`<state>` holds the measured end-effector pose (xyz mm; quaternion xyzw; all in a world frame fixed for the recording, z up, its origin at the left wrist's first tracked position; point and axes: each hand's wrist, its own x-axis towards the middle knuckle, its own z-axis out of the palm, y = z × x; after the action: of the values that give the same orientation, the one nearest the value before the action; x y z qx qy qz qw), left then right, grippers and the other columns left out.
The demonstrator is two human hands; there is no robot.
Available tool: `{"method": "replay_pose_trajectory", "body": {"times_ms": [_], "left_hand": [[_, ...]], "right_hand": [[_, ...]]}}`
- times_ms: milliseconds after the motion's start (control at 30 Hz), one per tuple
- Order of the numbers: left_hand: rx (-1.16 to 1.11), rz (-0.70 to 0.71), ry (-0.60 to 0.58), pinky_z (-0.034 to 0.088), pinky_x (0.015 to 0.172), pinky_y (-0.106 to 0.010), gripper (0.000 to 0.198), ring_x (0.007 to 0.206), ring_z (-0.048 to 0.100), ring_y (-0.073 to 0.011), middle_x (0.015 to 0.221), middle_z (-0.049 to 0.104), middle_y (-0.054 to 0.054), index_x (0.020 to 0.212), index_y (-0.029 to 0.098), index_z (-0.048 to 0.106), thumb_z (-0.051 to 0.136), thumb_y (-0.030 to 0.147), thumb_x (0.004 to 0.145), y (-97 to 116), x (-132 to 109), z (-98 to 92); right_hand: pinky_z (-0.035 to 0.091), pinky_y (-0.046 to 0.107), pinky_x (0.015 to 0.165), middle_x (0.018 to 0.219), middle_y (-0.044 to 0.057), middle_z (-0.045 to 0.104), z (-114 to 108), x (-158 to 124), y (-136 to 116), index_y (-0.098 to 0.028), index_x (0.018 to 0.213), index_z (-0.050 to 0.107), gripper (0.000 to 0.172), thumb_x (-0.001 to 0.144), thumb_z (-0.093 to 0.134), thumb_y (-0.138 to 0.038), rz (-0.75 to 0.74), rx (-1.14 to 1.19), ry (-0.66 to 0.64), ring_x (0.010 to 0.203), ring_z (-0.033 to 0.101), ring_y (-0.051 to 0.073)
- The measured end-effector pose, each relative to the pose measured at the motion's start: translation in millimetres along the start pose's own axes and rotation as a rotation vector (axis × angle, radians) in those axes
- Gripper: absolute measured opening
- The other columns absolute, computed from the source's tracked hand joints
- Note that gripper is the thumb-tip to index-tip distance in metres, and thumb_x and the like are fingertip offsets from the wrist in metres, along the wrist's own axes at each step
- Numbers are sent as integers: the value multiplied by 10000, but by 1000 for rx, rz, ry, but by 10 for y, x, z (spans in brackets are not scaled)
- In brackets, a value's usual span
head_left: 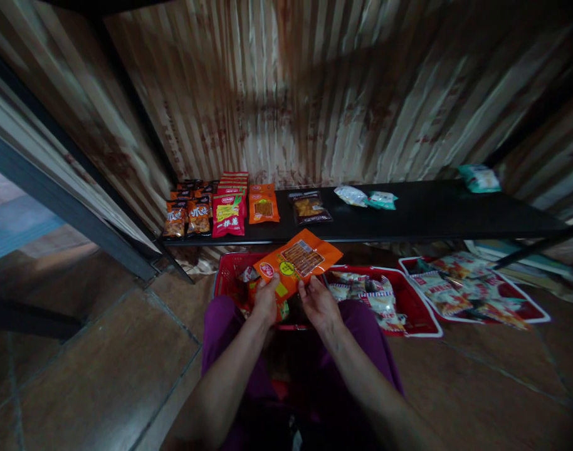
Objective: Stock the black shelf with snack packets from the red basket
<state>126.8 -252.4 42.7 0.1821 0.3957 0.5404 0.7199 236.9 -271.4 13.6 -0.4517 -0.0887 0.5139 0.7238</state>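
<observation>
An orange snack packet (305, 254) with a clear window is tilted between my hands, above a red basket (226, 275) that stands between my knees. My left hand (266, 304) is closed on its lower left end, thumb on top. My right hand (320, 304) grips its lower right edge with thumb and fingers. Beneath the packet, other packets in the basket are partly hidden. On the black shelf (427, 216) just ahead stands a similar orange packet (264, 203), with red packets (229, 213) and small dark-and-orange packets (199, 216) to its left.
A dark packet (310, 208), white packet (351, 195) and teal packets (382, 200) lie along the shelf. Right of my knees, a second red basket (415, 316) and a third basket (540, 313) hold white snack packets. A metal post (103, 219) stands at left.
</observation>
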Motion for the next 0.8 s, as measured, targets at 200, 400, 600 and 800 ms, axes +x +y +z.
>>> {"method": "replay_pose_trajectory", "body": {"times_ms": [200,400,600,800], "left_hand": [[184,49,-156,501,772,-305,326,761,669,-178,792,706,-34,855,155,632,758,353,629,421,84,57],[437,-21,-364,487,640,-266,398,637,641,-168,699,700,-53,780,114,688,843,341,491,902,176,110],[782,-156,-616,470,599,-260,390,589,622,-163,709,710,-67,789,116,711,816,369,513,1237,169,298],[914,-267,-785,496,658,-280,333,632,645,-183,726,722,-51,777,142,723,804,328,513,1418,79,486]], "right_hand": [[573,334,778,883,35,699,-98,32,-134,-256,808,626,107,743,568,-319,-1,-118,-9,869,667,177],[414,361,1022,1225,-10,621,-29,-20,-465,-322,1067,618,402,677,708,-364,-188,-318,-56,1196,524,188],[334,384,1069,1378,17,500,218,-209,-757,-304,1230,552,627,650,765,-407,-251,-521,-336,1283,428,224],[412,420,987,1126,45,673,249,-317,-841,-221,1090,642,510,641,762,-431,-195,-668,-582,1073,588,241]]}}
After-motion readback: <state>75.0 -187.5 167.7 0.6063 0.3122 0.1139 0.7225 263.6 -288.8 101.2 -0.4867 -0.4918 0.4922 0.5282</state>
